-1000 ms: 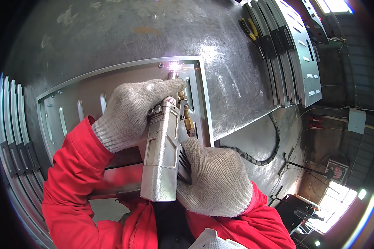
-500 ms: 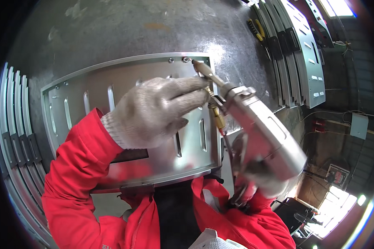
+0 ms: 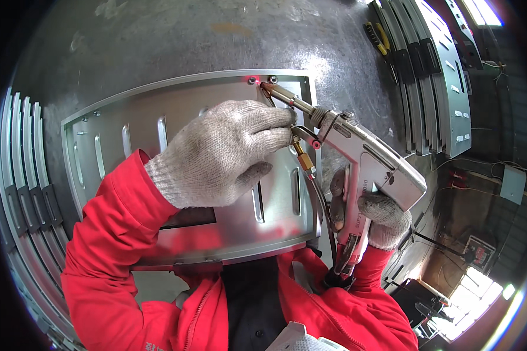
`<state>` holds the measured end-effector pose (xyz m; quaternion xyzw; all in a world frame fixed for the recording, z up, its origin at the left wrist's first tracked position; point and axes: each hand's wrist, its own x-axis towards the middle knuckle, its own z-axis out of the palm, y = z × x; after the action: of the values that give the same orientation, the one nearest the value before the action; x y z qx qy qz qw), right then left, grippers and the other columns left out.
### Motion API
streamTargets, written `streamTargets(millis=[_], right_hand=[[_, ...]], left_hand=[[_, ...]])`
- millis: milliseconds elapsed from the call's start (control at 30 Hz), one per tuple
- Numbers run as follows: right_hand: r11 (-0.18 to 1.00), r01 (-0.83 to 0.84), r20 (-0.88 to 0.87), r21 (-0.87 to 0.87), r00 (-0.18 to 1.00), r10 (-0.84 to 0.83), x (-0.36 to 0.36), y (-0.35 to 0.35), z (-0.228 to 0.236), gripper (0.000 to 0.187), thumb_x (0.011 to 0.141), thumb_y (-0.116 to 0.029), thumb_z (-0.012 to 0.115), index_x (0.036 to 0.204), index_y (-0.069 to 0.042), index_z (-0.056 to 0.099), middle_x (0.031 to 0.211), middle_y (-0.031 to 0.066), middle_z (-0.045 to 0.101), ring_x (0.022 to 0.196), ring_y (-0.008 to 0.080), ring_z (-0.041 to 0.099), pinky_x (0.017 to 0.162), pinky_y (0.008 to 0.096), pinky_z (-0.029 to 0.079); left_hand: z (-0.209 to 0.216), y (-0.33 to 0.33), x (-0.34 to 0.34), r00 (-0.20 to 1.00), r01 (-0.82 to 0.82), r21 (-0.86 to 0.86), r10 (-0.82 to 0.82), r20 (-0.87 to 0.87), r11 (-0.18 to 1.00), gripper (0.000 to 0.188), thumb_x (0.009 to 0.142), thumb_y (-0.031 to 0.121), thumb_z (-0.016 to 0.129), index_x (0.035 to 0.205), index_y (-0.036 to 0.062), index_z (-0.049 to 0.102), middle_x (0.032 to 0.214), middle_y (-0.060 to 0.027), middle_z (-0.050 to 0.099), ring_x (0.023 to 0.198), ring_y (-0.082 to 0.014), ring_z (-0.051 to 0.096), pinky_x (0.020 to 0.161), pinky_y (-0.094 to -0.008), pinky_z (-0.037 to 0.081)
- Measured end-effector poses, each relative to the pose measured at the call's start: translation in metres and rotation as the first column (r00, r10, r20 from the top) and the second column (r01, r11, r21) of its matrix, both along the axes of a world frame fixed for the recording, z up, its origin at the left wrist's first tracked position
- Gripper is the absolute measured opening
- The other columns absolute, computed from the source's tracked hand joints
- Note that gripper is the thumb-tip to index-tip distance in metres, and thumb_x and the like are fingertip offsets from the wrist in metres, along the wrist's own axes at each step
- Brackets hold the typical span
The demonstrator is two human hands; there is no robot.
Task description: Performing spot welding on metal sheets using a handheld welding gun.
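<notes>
My gloved right hand is wrapped round the grip of a silver handheld laser welding gun, which points up and left. Its copper-coloured nozzle tip is between two small nuts at the far right corner of a shallow sheet-metal panel with raised slots. A red light spot falls beside the left nut; the right nut is just past the tip. My gloved left hand hovers over the panel, its fingertips closed at the brass wire-feed tube under the nozzle. The fingertip contact is partly hidden.
The panel lies on a dark metal table. Stacked metal panels stand at the left and more slotted panels at the far right. Yellow-handled pliers lie beside the right stack. A dark cable runs down from the gun.
The gun's tip has shifted from the right side of the right nut to between the two nuts. A red light spot now shows by the left nut. My left hand stays by the nozzle.
</notes>
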<state>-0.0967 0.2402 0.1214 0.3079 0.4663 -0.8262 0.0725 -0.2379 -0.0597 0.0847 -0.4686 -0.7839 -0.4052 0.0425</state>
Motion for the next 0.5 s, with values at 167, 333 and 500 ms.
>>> streamTargets(millis=[167, 333, 500], right_hand=[[0.998, 0.030, 0.024, 0.055, 0.999, -0.031, 0.010, 0.014, -0.016, 0.066, 0.064, 0.017, 0.085, 0.128, 0.002, 0.072, 0.108, 0.0136, 0.080, 0.093, 0.0264, 0.078, 0.087, 0.0326, 0.064], [0.996, 0.039, -0.001, 0.084, 0.999, -0.039, 0.011, 0.015, -0.018, 0.069, 0.062, 0.019, 0.083, 0.128, 0.001, 0.072, 0.111, 0.0134, 0.080, 0.097, 0.0277, 0.078, 0.089, 0.0350, 0.064], [0.997, 0.026, -0.029, 0.075, 0.999, -0.024, 0.005, 0.009, -0.014, 0.071, 0.061, 0.020, 0.082, 0.128, 0.001, 0.072, 0.113, 0.0133, 0.079, 0.099, 0.0285, 0.078, 0.090, 0.0360, 0.064]], left_hand=[[0.001, 0.000, 0.000, 1.000, -0.008, -0.005, 0.008, 0.014, 1.000, 0.050, 0.072, -0.001, 0.079, 0.122, 0.0004, 0.072, 0.134, -0.0169, 0.070, 0.114, -0.0357, 0.070, 0.103, -0.0436, 0.056], [0.001, -0.001, 0.000, 1.000, -0.014, -0.006, 0.015, 0.011, 1.000, 0.050, 0.072, -0.001, 0.079, 0.121, 0.0005, 0.072, 0.133, -0.0166, 0.070, 0.115, -0.0360, 0.069, 0.103, -0.0435, 0.056], [-0.001, 0.000, 0.001, 1.000, -0.011, -0.010, 0.011, 0.025, 1.000, 0.051, 0.072, 0.000, 0.080, 0.121, 0.0010, 0.072, 0.134, -0.0165, 0.070, 0.115, -0.0364, 0.069, 0.104, -0.0443, 0.056]])
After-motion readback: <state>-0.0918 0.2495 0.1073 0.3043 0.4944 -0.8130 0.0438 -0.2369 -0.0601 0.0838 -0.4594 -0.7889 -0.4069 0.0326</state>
